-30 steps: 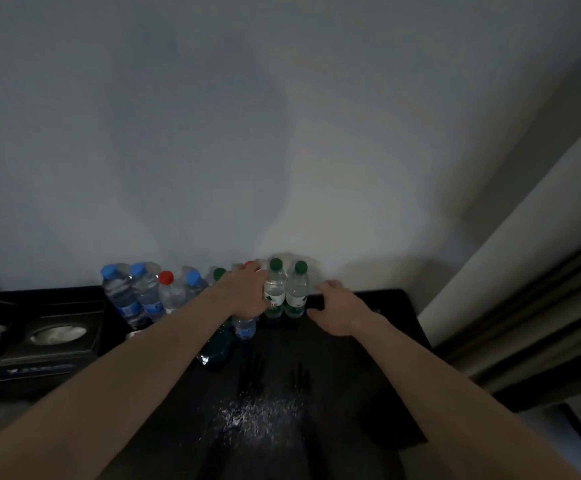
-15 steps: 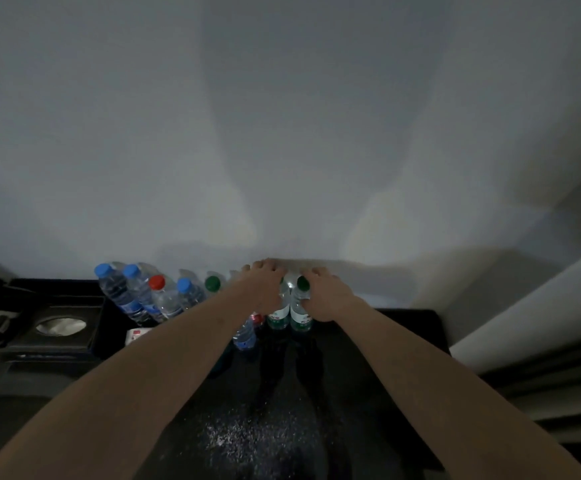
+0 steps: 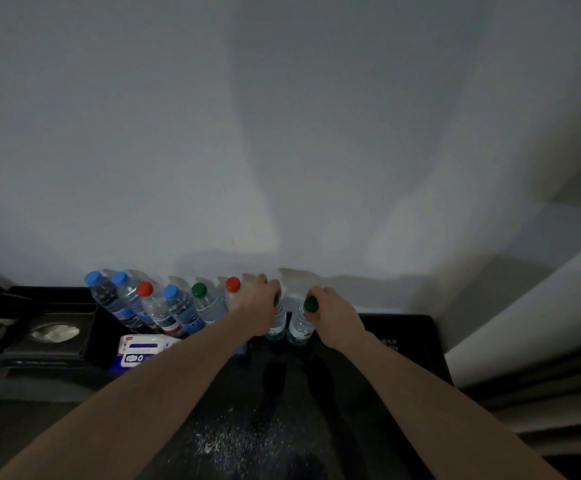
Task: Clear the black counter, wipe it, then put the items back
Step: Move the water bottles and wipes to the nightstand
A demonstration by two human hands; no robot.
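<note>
At the black counter's (image 3: 403, 327) back edge, my left hand (image 3: 257, 306) and right hand (image 3: 334, 317) each clenched an upright green-capped clear plastic water bottle's (image 3: 301, 322) neck, caps pointing up.

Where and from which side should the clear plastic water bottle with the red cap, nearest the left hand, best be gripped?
Probably at the neck just under the cap, coming from above. The red-capped clear plastic bottle stands upright in a tight row against the wall, a green-capped bottle close on one side and the left hand on the other, so its sides look crowded.
</note>
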